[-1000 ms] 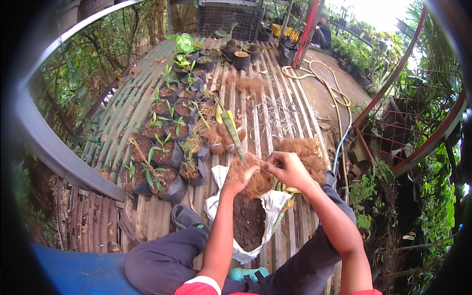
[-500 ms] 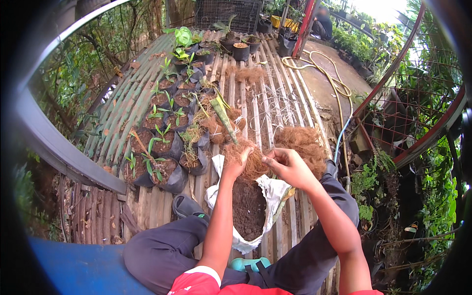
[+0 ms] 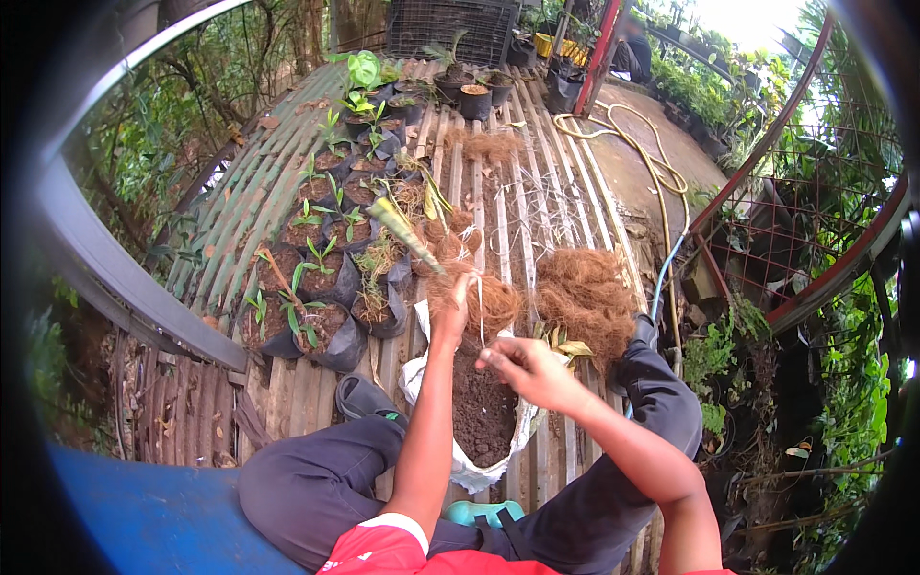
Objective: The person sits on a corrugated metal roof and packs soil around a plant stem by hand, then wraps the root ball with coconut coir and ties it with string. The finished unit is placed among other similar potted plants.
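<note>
My left hand (image 3: pixel 450 311) is closed around a ball of brown coir fibre (image 3: pixel 495 305), from which a stiff green leaf cutting (image 3: pixel 406 235) sticks out, tilted to the far left. A thin white string (image 3: pixel 481 309) runs over the ball and down toward me. My right hand (image 3: pixel 533 374) pinches its lower end between thumb and fingers. Beneath both hands, a white sack (image 3: pixel 523 427) with a rolled-down rim holds dark soil (image 3: pixel 482 414). A heap of loose coir (image 3: pixel 586 292) lies right of the ball.
Black bags of seedlings (image 3: pixel 326 273) stand in rows on the left of the slatted surface (image 3: pixel 565 422). More white strings (image 3: pixel 541 206) lie ahead. Potted plants (image 3: pixel 474 102) stand at the far end. A yellow hose (image 3: pixel 661 163) curls at the right; a person (image 3: pixel 632 53) sits far off.
My right hand has moved down toward me, drawing the string taut from the coir ball. My left hand has shifted slightly left, and the leaf cutting leans further left.
</note>
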Tool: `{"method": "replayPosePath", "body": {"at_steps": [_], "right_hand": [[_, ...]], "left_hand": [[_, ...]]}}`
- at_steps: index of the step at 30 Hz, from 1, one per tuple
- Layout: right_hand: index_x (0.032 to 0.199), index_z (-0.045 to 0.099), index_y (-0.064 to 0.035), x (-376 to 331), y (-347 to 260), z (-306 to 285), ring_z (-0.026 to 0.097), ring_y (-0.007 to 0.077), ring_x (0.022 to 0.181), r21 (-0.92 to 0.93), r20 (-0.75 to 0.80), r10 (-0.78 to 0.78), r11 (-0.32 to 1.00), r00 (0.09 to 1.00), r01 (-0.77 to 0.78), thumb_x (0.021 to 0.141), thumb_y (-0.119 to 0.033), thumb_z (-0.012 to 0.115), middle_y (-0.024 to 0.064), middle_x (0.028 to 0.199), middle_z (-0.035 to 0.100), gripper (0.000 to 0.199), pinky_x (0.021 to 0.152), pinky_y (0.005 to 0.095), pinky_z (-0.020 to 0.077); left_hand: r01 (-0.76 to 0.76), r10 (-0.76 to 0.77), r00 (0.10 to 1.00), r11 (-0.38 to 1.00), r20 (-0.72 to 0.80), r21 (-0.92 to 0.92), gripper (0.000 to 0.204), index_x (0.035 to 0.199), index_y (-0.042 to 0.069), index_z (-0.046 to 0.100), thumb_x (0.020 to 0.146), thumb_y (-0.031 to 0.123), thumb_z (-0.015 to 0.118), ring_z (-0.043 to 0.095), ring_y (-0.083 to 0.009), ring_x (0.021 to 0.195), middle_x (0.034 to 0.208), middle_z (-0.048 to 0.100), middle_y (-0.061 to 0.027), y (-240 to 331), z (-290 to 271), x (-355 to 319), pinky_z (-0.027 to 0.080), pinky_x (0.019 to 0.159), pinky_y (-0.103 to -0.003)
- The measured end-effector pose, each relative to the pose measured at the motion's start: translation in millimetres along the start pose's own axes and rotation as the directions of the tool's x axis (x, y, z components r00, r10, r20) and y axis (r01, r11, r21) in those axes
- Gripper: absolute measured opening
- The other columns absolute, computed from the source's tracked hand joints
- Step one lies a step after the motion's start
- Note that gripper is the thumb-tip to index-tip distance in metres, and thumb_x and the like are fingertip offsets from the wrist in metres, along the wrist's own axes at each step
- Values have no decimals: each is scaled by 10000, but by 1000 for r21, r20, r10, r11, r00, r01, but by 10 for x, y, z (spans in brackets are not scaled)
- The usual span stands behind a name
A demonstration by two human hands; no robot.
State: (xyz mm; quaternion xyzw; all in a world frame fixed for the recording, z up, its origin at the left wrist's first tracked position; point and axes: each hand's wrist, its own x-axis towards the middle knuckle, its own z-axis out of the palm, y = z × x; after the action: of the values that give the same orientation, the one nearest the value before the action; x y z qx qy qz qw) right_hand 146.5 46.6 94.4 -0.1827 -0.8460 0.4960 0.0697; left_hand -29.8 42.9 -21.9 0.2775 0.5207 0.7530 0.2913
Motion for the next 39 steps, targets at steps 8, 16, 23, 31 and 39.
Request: {"method": "replayPosePath", "body": {"at_steps": [8, 16, 23, 31, 39], "right_hand": [[920, 630, -49, 80, 314, 294, 454, 57, 595, 287, 201, 166, 932, 965, -220, 1008, -308, 487, -26, 661, 497, 309, 557, 240, 394], [903, 652, -41, 347, 661, -177, 509, 73, 626, 393, -19, 468, 816, 884, -424, 935, -176, 535, -13, 725, 573, 182, 544, 217, 407], [926, 635, -62, 382, 627, -621, 462, 45, 578, 536, -115, 376, 803, 920, -261, 962, -298, 586, -46, 674, 533, 244, 518, 209, 370], [803, 617, -96, 236, 384, -892, 437, 48, 561, 416, -176, 351, 873, 920, -253, 947, -347, 600, -60, 645, 489, 290, 520, 208, 351], [809, 625, -93, 195, 353, -914, 435, 41, 561, 446, -183, 355, 861, 917, -245, 948, -359, 598, -65, 643, 481, 301, 513, 205, 349]], "left_hand": [[-10, -192, 929, 840, -316, -542, 257, 967, 105, 647, 933, 302, 485, 599, -162, 953, 944, 645, -29, 297, 0, 15, 448, 900, -320], [124, -57, 992, 539, 110, -833, 172, 925, 3, 637, 853, 101, 514, 644, -222, 889, 935, 641, -96, 624, 89, -158, 526, 830, -346], [179, 64, 945, 720, 321, -671, 252, 951, -17, 626, 913, 194, 493, 618, -241, 1011, 1009, 651, -142, 513, 200, -248, 461, 949, -357], [260, -47, 886, 873, 460, -412, 425, 1100, -41, 642, 984, 300, 414, 609, -216, 1077, 1122, 663, -128, 264, 213, -236, 446, 979, -342], [328, -84, 856, 851, 509, -410, 397, 1115, -31, 640, 977, 287, 446, 596, -201, 1103, 1156, 649, -123, 118, 236, -193, 437, 989, -326]]}}
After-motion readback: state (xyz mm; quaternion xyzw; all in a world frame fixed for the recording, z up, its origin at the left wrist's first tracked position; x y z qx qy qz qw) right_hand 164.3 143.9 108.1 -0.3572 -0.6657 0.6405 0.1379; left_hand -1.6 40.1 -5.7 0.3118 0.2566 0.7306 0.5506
